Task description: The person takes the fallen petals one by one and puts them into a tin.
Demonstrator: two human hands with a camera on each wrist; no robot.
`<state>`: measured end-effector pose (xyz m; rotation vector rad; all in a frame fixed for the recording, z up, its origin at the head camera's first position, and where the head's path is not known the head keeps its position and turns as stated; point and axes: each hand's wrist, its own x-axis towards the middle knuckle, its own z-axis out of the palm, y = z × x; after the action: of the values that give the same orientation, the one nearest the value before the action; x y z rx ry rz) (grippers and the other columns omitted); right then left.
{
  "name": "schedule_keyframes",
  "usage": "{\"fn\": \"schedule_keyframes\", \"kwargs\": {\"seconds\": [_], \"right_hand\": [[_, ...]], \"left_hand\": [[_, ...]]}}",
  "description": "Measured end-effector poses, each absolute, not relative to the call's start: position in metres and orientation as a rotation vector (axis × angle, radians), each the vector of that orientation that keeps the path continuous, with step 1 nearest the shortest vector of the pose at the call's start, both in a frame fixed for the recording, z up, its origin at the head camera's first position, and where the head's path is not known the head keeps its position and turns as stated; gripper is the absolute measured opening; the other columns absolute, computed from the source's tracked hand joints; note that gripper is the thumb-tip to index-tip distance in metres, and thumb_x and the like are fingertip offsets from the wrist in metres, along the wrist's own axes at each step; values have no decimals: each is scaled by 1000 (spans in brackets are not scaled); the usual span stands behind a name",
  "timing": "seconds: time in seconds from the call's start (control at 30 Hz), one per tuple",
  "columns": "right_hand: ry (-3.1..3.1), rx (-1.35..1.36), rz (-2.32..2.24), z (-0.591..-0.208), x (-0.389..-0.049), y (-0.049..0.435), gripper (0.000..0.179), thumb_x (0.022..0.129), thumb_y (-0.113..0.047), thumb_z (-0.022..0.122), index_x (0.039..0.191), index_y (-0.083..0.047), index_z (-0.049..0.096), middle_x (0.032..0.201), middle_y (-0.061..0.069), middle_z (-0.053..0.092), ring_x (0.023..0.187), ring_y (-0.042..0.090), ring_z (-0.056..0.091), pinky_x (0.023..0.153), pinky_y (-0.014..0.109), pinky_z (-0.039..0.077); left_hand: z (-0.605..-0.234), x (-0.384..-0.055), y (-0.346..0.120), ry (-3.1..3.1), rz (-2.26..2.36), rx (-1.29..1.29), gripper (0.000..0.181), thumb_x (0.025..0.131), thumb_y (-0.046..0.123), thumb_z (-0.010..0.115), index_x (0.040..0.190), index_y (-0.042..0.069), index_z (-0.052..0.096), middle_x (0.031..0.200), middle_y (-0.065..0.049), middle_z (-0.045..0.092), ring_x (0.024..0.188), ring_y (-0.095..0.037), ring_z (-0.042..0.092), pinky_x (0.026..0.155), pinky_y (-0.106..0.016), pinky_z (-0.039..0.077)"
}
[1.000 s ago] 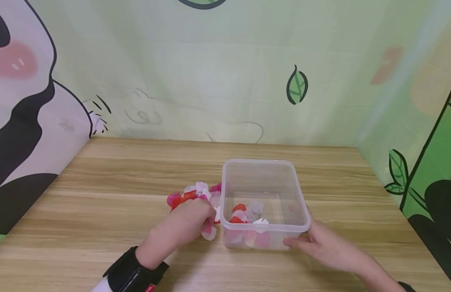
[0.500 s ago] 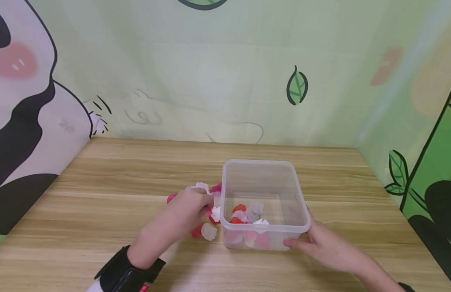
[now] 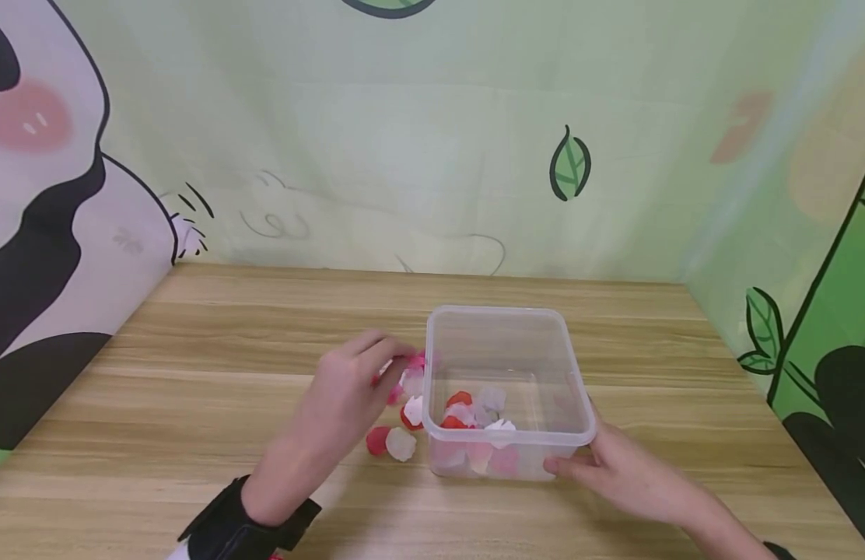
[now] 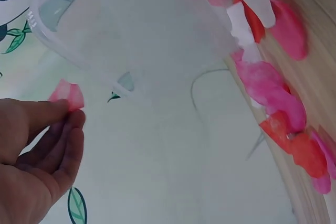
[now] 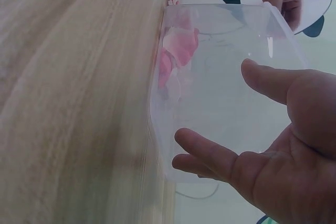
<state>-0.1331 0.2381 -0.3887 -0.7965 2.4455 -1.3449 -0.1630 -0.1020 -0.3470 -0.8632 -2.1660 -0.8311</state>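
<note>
My left hand (image 3: 341, 393) is raised beside the left wall of a clear plastic box (image 3: 502, 449). Thumb and fingertips pinch a pink artificial petal (image 4: 68, 94), plain in the left wrist view. Below that hand, several loose petals (image 3: 401, 445) in red, pink and white lie on the table by the box; the hand hides part of them. More petals (image 3: 455, 412) are inside the box, gathered toward its front left. At the box's front right corner rests my right hand (image 3: 632, 474), its thumb on the front wall and its fingers (image 5: 210, 150) extended and spread along the side.
The box stands lidless on a wood-grain table (image 3: 215, 327). Behind the table hangs a pale green backdrop (image 3: 376, 155) with leaf drawings, and a panda figure (image 3: 47, 233) is printed at the left. A black band (image 3: 246, 521) wraps the left wrist.
My left hand has risen from the petal pile to just beside the box's rim. Fewer petals show in the pile's left part, and a red one is uncovered. The right hand and box stay put.
</note>
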Motion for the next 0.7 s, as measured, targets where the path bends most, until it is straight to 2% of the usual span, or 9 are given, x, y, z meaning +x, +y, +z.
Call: {"fn": "schedule_keyframes", "kwargs": {"seconds": [0.33,0.53,0.7], "right_hand": [[2479,-813,-1300,-388,-134,240,72,101,-28,68,157,-12,26,139,14,57,125,23,58,100,41,51],[2481,-813,-1303,-389,-134,239,72,101,-27,69,157,-13,26,138,13,57,124,22,58,101,40,50],[2491,-828,-1305,-389,-133,238,71,101,-27,68,156,-12,27,137,14,58,123,21,59,100,41,51]], "left_hand": [[-349,-158,-88,-2013,-917,-1042,25,76,-11,85,95,1,74,93,-4,72,81,-15,71,72,-25,59],[-351,-160,-87,-2024,-866,-1125,32,75,-9,86,103,1,74,101,-7,72,88,-20,72,75,-33,59],[-353,-160,-88,-2099,-856,-1089,27,81,-6,83,107,-1,74,103,-8,71,87,-20,70,74,-30,59]]}}
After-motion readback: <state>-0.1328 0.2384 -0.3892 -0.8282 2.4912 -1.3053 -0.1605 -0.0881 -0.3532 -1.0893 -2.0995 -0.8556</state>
